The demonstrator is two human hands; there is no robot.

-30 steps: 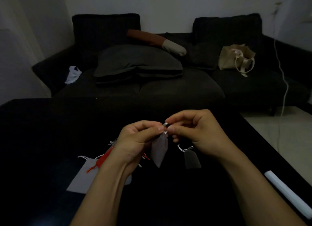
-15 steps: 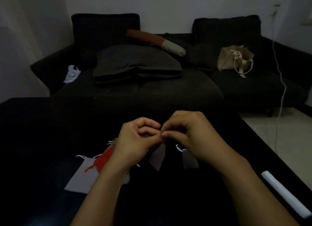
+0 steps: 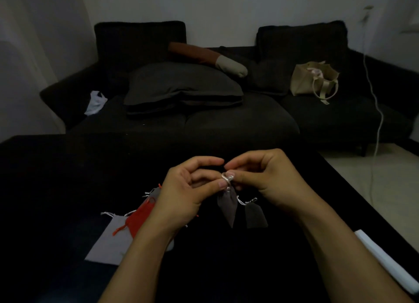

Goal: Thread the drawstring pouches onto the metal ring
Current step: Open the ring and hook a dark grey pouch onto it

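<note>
Your left hand (image 3: 186, 194) and right hand (image 3: 267, 178) pinch fingertip to fingertip on a small silvery metal ring (image 3: 227, 178) with white drawstring looped at it, held above the black table (image 3: 56, 189). A grey-brown fabric pouch (image 3: 227, 206) hangs from the ring. A darker grey pouch (image 3: 255, 215) lies just beside; a red pouch (image 3: 140, 219) rests on a flat light grey pouch (image 3: 108, 241) by your left wrist.
</note>
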